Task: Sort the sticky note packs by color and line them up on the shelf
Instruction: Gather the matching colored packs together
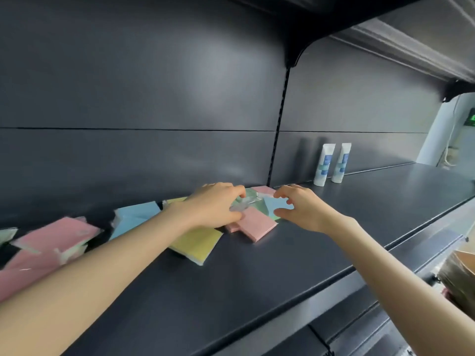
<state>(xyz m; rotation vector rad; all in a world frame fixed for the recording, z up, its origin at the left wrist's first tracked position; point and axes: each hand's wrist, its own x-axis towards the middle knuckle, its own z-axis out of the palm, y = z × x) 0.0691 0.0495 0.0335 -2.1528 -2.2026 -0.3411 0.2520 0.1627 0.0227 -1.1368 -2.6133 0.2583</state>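
I see both bare arms reaching onto the dark shelf [295, 242], where sticky note packs lie in a loose row near the back panel [144, 98]. My left hand [214, 208] lies over the middle cluster, its fingers [237, 190] curled down and touching a green pack [253, 200] with crinkled clear wrapping; whether they truly pinch it I cannot tell. My right hand [299, 208] hovers just beside, thumb and forefinger apart in an open curve over a blue pack [276, 206], not closed on anything. A pink pack [257, 227] lies flat below both hands, another pink one [264, 190] sits behind the green. A yellow pack [196, 244] lies partly under my left forearm, with a second blue pack [133, 218] to its left and more pink packs [55, 233] at the far left, blurred. Two white tubes [331, 163] stand upright against the back panel, well apart to the right. A cardboard box [460, 276] shows at the lower right edge.
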